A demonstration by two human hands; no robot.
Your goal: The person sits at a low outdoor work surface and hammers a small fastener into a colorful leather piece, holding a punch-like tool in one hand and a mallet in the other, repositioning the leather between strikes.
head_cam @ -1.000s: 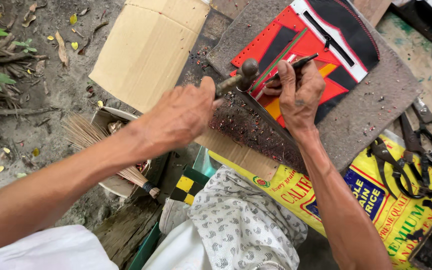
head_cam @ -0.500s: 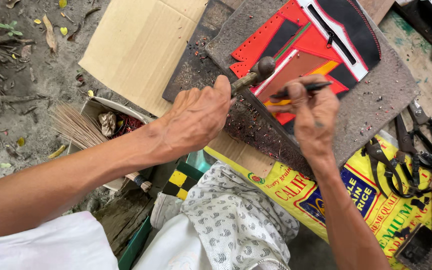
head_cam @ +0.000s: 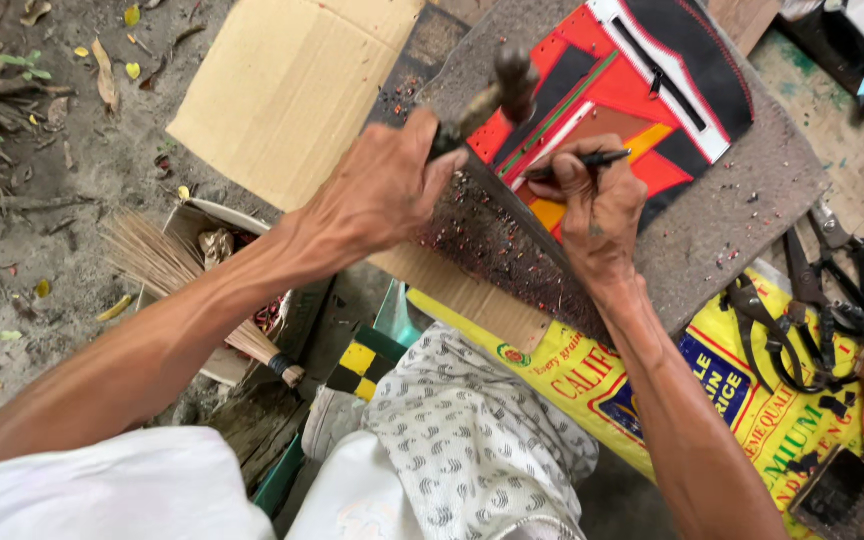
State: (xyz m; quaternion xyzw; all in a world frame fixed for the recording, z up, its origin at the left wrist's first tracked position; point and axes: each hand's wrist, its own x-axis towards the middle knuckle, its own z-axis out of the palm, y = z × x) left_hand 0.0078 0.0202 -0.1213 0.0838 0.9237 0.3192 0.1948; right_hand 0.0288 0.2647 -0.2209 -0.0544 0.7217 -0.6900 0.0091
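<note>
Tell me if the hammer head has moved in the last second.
Yes. The hammer head, in the left hand, has lifted up-frame away from the punch standing on the red and black piece.

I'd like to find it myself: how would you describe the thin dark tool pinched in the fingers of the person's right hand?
Start at the grey felt-like mat in the upper middle, where a red, black and orange patchwork piece lies. The right hand rests on that piece, and the slim dark punch lies across its fingertips. Unlike the hammer in the left hand, it is pencil-thin and has no head.
</note>
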